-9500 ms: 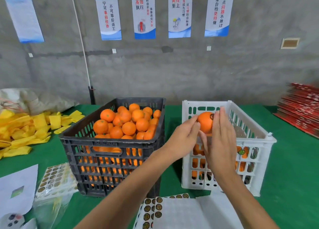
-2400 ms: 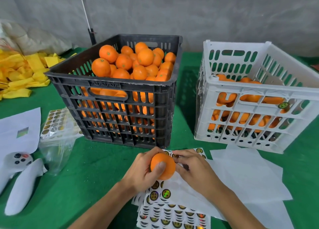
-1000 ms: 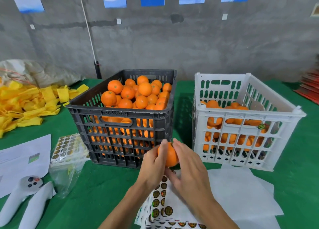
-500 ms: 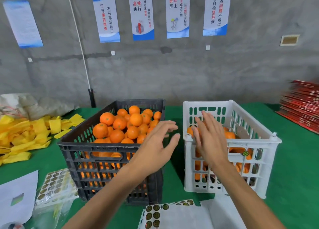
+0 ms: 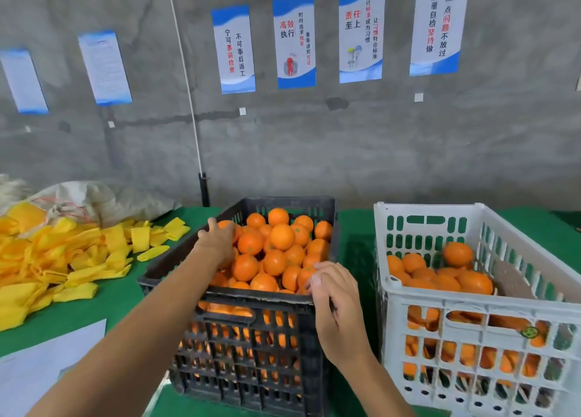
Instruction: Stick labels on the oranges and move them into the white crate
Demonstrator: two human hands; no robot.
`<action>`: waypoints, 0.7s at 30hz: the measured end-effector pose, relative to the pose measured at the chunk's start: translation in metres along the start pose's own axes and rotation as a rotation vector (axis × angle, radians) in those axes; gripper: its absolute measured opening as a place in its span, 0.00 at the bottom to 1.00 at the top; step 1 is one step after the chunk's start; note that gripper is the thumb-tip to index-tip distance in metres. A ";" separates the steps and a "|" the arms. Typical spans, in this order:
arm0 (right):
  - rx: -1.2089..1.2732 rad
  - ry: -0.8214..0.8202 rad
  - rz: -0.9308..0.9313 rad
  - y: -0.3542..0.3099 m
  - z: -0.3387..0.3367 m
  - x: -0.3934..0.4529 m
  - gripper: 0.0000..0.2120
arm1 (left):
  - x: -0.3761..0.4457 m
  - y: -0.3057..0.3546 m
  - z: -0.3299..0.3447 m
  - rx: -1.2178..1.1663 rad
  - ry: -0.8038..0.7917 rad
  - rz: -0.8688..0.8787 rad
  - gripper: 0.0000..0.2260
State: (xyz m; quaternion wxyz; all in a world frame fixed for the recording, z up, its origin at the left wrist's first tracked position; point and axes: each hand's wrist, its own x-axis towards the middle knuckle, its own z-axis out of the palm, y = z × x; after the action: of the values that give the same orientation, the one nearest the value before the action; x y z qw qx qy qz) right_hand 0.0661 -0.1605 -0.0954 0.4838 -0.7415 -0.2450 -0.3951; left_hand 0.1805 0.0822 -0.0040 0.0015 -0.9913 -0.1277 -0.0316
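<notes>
The black crate (image 5: 257, 300) in the middle is heaped with unlabelled oranges (image 5: 281, 237). My left hand (image 5: 217, 242) reaches into its far left side, and its fingers curl round an orange (image 5: 227, 225) on top of the pile. My right hand (image 5: 334, 306) hovers at the black crate's front right corner, fingers loosely curled and holding nothing. The white crate (image 5: 471, 303) on the right holds several oranges, with one (image 5: 457, 254) lying on top. A round green label (image 5: 529, 332) shows through its front wall.
A heap of yellow foam sleeves (image 5: 56, 259) and a grey sack (image 5: 100, 199) lie at the left on the green table (image 5: 355, 243). A white sheet (image 5: 41, 360) sits at the lower left. A thin pole (image 5: 204, 190) stands behind the black crate.
The labelled orange has left my hands and gone into the white crate. My left hand has moved into the black crate onto an orange, and my right hand has drawn back from the white crate.
</notes>
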 end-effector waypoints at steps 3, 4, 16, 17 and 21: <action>0.031 0.034 -0.012 0.000 0.004 -0.001 0.24 | 0.010 -0.003 0.006 0.030 0.003 -0.075 0.36; 0.037 0.040 -0.011 0.001 0.005 -0.002 0.23 | 0.012 -0.004 0.009 0.052 -0.022 -0.106 0.39; 0.099 0.084 0.063 0.002 0.011 -0.003 0.17 | 0.000 0.002 0.019 0.041 0.044 -0.110 0.48; 0.099 0.071 0.067 0.001 0.010 -0.003 0.17 | -0.002 0.002 0.019 0.010 0.034 -0.090 0.49; 0.080 -0.011 0.081 -0.004 0.001 -0.003 0.17 | -0.022 0.006 0.006 -0.260 0.108 -0.037 0.52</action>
State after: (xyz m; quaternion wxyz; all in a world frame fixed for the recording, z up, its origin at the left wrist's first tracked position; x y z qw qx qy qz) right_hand 0.0622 -0.1581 -0.0959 0.5271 -0.7332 -0.2332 -0.3609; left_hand 0.1608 0.0712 -0.0118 -0.1208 -0.9775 -0.1406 -0.1012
